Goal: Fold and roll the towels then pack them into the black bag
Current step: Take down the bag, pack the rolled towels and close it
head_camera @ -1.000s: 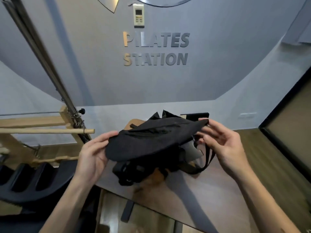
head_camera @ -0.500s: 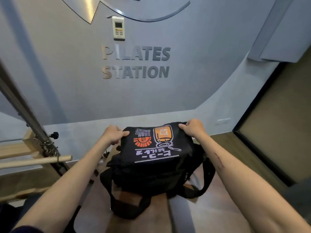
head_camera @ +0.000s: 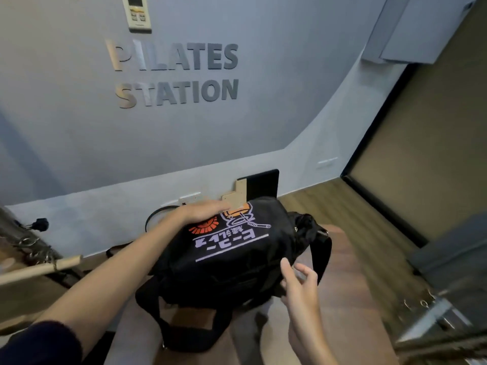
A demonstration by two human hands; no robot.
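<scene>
The black bag (head_camera: pixel 232 262) lies on a wooden table (head_camera: pixel 342 299), its flap closed, with an orange and white print facing up. My left hand (head_camera: pixel 203 210) rests flat on the far edge of the flap, fingers straight. My right hand (head_camera: pixel 299 283) is at the bag's near right side with loose, spread fingers, touching or just off the fabric. The bag's black strap (head_camera: pixel 184 335) loops over the table's near edge. No towel shows; anything inside the bag is hidden.
A grey wall with the letters "PILATES STATION" (head_camera: pixel 176 75) stands behind the table. A wooden bar and metal frame (head_camera: pixel 39 267) sit at the left. A dark-framed panel (head_camera: pixel 421 143) is at the right. A black board (head_camera: pixel 261 184) leans against the wall.
The flap went from held up to laid down over the bag. My right hand has left the flap's far corner and come to the near right side. The view has shifted left.
</scene>
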